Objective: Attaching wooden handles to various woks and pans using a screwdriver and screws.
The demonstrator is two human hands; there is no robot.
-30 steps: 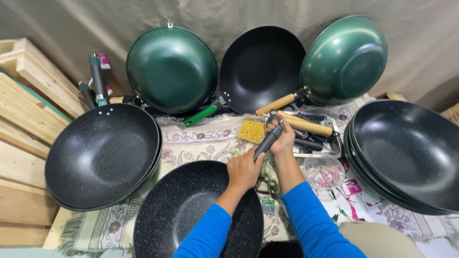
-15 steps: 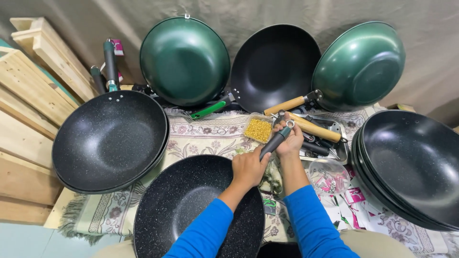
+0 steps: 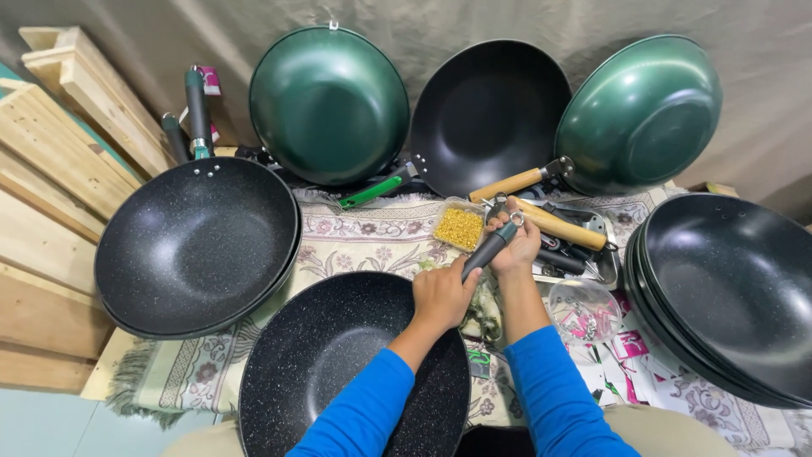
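Note:
A black speckled wok [image 3: 338,364] lies in front of me on a patterned cloth [image 3: 355,241]. Its dark handle [image 3: 489,248] runs up and to the right. My left hand [image 3: 441,296] is closed around the lower part of that handle, next to the wok's rim. My right hand [image 3: 516,245] grips the far end of the handle, where a small metal ring shows. Both arms wear blue sleeves. A small clear tub of yellow bits [image 3: 459,227] sits just beyond my hands.
A second speckled wok [image 3: 199,245] lies at left by wooden planks [image 3: 51,169]. Two green woks [image 3: 330,106] [image 3: 639,114] and a black one [image 3: 491,114] lean on the back wall. Stacked black woks [image 3: 727,288] sit right. Wooden handles [image 3: 558,224] rest on a tray.
The view has shifted slightly, so everything sits a little lower and further right in frame. My hands keep the same grip on the handle.

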